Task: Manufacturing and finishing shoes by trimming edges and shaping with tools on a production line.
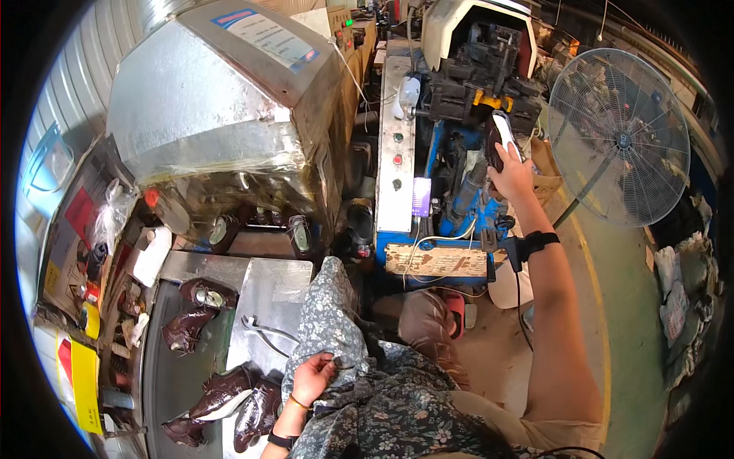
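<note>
Out at arm's length, my right hand (511, 170) grips a dark shoe upper with a white underside (501, 126). It holds the piece up against the front of a black-and-blue machine (489, 76), below a yellow part of its head. My left hand (313, 379) is low, close to my flowered apron (329, 314), its fingers curled together; whatever they may hold is hidden. To its left, several glossy dark brown shoe uppers (222, 392) lie on a metal ledge and a dark green belt (202, 356). A pair of tongs-like metal prongs (267, 330) rests on the ledge.
A large metal hood (206, 99) stands at the left, with more shoes under its opening. A control panel with buttons (396, 161) and a phone-like screen (421, 196) sit beside the machine. A standing fan (621, 139) is at the right, near stacked sacks (688, 298).
</note>
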Motion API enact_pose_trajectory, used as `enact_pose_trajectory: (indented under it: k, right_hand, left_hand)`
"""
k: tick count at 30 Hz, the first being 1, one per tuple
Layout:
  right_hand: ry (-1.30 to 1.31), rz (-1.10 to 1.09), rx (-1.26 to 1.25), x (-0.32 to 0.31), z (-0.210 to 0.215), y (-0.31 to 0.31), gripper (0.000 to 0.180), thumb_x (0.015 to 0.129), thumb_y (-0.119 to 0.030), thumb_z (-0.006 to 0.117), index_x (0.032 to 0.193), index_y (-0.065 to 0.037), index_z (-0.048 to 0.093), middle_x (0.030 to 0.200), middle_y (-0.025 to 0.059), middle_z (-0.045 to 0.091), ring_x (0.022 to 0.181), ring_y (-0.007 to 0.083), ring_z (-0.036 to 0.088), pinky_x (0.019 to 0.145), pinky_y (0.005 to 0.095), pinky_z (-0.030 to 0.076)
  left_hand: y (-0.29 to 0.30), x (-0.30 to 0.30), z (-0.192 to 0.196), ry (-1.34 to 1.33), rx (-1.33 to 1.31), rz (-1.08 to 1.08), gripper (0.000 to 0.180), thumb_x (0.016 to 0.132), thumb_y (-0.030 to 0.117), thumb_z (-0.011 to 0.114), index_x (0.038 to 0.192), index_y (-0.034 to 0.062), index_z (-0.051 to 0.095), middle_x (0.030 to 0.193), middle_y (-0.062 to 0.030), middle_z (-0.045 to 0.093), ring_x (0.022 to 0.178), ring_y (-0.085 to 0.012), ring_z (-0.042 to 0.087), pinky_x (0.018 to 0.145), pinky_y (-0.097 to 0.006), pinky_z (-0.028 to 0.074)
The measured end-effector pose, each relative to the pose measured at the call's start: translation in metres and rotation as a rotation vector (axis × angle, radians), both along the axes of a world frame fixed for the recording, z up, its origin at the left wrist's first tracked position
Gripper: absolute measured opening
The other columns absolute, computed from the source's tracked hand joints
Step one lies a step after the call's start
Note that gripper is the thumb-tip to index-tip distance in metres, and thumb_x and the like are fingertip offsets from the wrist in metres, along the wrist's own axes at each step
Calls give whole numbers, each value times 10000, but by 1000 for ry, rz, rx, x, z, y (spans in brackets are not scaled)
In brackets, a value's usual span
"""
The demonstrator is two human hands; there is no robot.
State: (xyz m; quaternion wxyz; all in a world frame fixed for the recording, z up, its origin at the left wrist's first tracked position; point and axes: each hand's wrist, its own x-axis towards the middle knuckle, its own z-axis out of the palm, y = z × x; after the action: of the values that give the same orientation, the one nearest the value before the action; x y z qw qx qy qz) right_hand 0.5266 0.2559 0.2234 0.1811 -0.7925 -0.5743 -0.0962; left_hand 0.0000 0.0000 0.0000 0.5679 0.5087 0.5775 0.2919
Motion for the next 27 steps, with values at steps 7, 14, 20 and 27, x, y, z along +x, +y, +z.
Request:
enact_pose_trajectory:
  k: [7, 14, 20, 27]
  right_hand:
    - [-202, 100, 142, 42, -3, 23, 654, 801, -381, 658, 1399, -189, 476, 1396, 198, 491, 1261, 327, 498, 1069, 504, 312]
    - [-344, 524, -83, -146, -20, 64, 618, 889, -337, 625, 1426, -123, 408, 1364, 175, 506, 1209, 370, 508, 984, 488, 408]
    - [542, 1046, -440, -426, -207, 135, 528, 858, -374, 662, 1159, 55, 599, 987, 293, 650, 955, 409, 649, 820, 419, 510]
    - [41, 476, -465, -515, -288, 337, 967, 740, -567, 699, 1401, 59, 370, 1420, 257, 430, 1334, 346, 412, 1110, 398, 340]
  left_hand:
    - [20, 13, 10, 16, 41, -24, 179, 914, 156, 622, 1056, 65, 681, 792, -59, 697, 721, -124, 647, 665, -294, 514]
    - [22, 5, 34, 265, 245, 45, 228, 879, 161, 652, 1090, 77, 659, 795, -88, 681, 666, -159, 639, 633, -308, 500]
    - [36, -2, 7, 195, 218, 49, 187, 883, 203, 668, 1055, 130, 685, 828, -61, 690, 720, -198, 675, 642, -324, 526]
    - [59, -19, 0, -116, 135, 24, 244, 915, 264, 620, 1110, 131, 680, 989, -103, 698, 831, -255, 686, 731, -342, 542]
